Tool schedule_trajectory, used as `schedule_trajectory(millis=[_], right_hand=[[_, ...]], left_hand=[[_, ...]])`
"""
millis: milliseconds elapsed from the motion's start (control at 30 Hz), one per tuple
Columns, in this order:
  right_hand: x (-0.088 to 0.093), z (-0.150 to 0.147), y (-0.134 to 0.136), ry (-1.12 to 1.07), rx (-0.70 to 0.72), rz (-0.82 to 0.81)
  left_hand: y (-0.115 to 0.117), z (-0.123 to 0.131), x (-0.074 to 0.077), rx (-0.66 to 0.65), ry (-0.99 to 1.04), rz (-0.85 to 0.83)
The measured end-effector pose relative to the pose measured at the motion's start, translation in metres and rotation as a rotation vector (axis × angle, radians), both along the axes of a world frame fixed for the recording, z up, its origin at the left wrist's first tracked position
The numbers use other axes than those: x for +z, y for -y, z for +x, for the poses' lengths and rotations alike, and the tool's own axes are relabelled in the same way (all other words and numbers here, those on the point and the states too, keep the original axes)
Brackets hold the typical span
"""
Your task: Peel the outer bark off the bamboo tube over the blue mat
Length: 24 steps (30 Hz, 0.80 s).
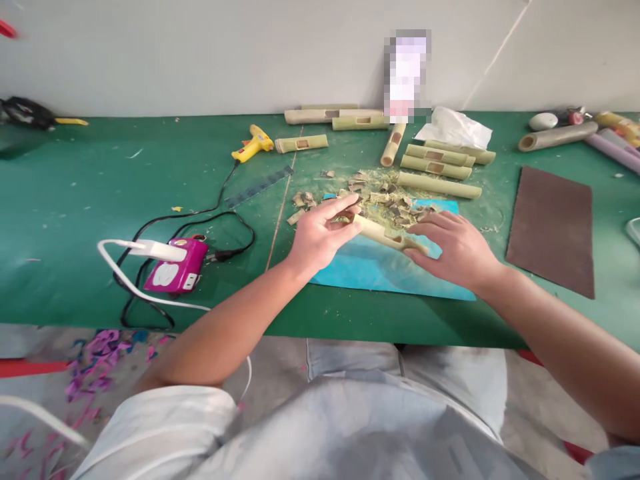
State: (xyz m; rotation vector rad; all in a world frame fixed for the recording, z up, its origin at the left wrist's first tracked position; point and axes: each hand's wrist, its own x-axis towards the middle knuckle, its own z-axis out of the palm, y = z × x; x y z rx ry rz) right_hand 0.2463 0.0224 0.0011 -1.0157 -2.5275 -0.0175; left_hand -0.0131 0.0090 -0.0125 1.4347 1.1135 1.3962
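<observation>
My left hand point(320, 235) and my right hand point(453, 245) hold one short pale bamboo tube point(385, 233) between them, just above a blue sheet point(380, 270) on the green table point(75, 200). The tube has a rectangular hole cut in its side. My left fingers pinch its left end; my right fingers wrap its right end. Behind the tube lies a heap of bamboo chips and dust point(385, 197).
Several cut bamboo tubes point(440, 170) lie at the back. A yellow glue gun point(255, 143), a pink power strip point(177, 267) with black cable, a brown sanding sheet point(553, 227), a white crumpled bag point(455, 127) and longer tubes point(557, 137) are around. Purple scraps litter the floor.
</observation>
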Motion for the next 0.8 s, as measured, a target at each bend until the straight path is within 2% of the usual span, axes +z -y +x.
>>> schedule_trajectory(millis=[100, 200, 400, 633, 800], right_hand=[[-0.006, -0.002, 0.001, 0.071, 0.055, -0.069], [-0.009, -0.004, 0.003, 0.058, 0.032, -0.116], [-0.013, -0.003, 0.005, 0.048, -0.073, -0.155], [-0.012, 0.001, 0.008, 0.021, -0.100, -0.189], [-0.018, -0.001, 0.012, 0.015, -0.115, -0.183]], left_hand=[[-0.001, 0.000, -0.003, -0.012, -0.028, 0.019], [-0.002, -0.003, -0.003, -0.010, -0.124, 0.086], [-0.002, -0.009, 0.000, 0.106, -0.501, 0.434], [-0.005, -0.007, -0.005, 0.040, -0.606, 0.484], [0.003, 0.000, -0.002, 0.025, -0.632, 0.464]])
